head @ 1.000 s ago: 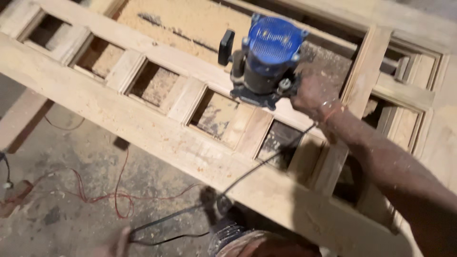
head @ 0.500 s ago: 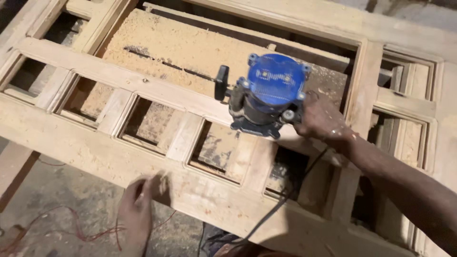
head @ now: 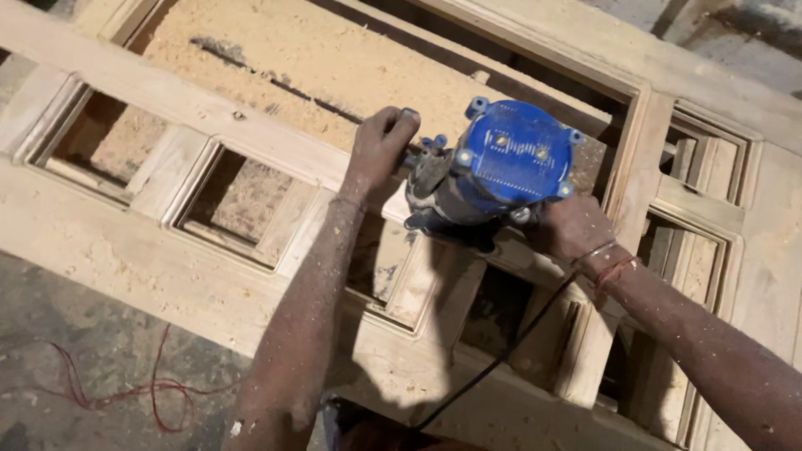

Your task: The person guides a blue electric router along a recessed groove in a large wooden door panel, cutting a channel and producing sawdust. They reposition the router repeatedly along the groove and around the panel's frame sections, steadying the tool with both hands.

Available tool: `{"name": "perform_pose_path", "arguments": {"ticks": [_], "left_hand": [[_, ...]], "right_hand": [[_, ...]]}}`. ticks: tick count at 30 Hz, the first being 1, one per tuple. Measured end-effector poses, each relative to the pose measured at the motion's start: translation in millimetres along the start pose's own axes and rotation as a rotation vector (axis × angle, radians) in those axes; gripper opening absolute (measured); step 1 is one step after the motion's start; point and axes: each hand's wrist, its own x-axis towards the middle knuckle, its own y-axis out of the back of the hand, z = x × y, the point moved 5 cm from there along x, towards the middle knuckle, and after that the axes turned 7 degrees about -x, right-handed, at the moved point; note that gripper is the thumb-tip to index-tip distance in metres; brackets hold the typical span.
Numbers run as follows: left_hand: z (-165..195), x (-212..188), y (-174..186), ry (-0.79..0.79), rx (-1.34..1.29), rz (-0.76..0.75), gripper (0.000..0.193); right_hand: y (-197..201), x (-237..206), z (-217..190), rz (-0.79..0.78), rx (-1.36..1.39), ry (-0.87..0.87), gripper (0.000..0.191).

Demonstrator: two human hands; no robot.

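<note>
Head view has the blue-topped router (head: 493, 171) sitting at the centre of the frame on a cross rail of the wooden door frame (head: 125, 242), its grey body and dark base pressed to the wood, blue cap dusted pale, a black cord (head: 510, 351) trailing from it toward 6 o'clock; half a second ago only the right hand held this tool while the left hovered low over the near rail, and now the left hand (head: 380, 146) has come up to the knob at the router's 9 o'clock, fingers curled shut around it; the right hand (head: 572, 230) stays wrapped around the opposite handle at 4 o'clock, a red thread and bangle at the wrist; with both hands on it, the machine looks steadied for a guided pass, as far as I can judge; outward from the tool, square openings in the frame run toward 9 o'clock and 3 o'clock, a panel thick with sawdust (head: 292, 58) lies at 11 o'clock, and a red wire (head: 125, 388) loops on the grey floor at 8 o'clock.
</note>
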Motion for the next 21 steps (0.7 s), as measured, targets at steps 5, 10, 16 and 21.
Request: {"name": "perform_pose_path", "arguments": {"ticks": [5,10,16,21], "left_hand": [[-8,-3,-17,-0.015,-0.246,0.102,0.031],[0,-7,-17,-0.067,-0.081,0.187,0.027],[2,-7,-20,-0.092,-0.070,0.218,0.028],[8,-11,-29,-0.111,-0.052,0.226,0.027]], "right_hand": [[6,-10,-3,0.315,0.052,0.163,0.024],[10,-10,-2,0.364,0.089,0.193,0.027],[12,-16,0,0.551,0.169,0.285,0.021],[-4,-19,11,0.451,0.169,0.180,0.020]]}}
